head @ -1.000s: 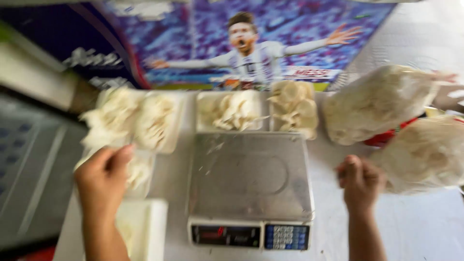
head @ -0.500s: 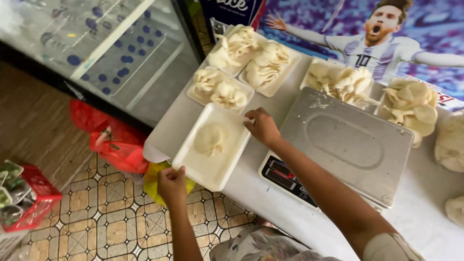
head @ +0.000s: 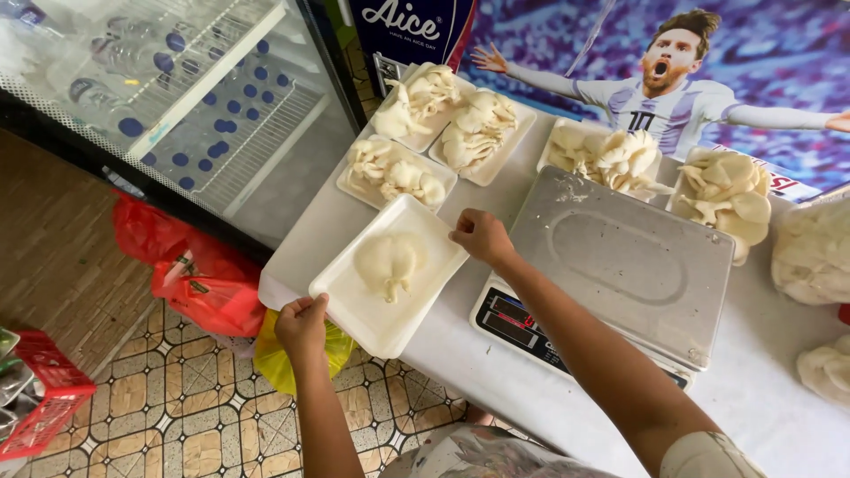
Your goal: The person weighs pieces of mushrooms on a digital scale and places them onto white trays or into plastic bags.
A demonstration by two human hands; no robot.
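White foam makes up the shallow rectangular tray [head: 372, 314] that we hold between both hands at the left front corner of the white table [head: 761, 398], its near end overhanging the table's edge. Our left hand [head: 303, 323] pinches the tray's near corner, fingers closed on the rim; our right hand [head: 481, 236] is clamped on the far right rim, knuckles up, just beside the scale. A single pale clump of oyster mushrooms [head: 390, 263] lies in the tray, toward its far half. Just right of the tray stands a digital weighing scale with a bare steel platter [head: 633, 261], its display panel facing the table's front edge. Along the back edge we note four more white foam trays heaped with oyster mushrooms: one [head: 397, 173] directly behind the held tray, two [head: 416, 99] [head: 482, 128] side by side at the back left corner, touching one another, one [head: 606, 158] behind the scale, and a further one [head: 726, 195] to its right. At the table's right edge lie clear bags of mushrooms [head: 813, 252], only partly in view. A glass-fronted drinks cooler [head: 177, 88] stands at the table's left, and a printed banner of a footballer [head: 673, 80] hangs behind. On the patterned tile floor [head: 177, 407] below the left edge we record red plastic bags [head: 190, 279], a yellow bag [head: 292, 363] and a red crate [head: 40, 398].
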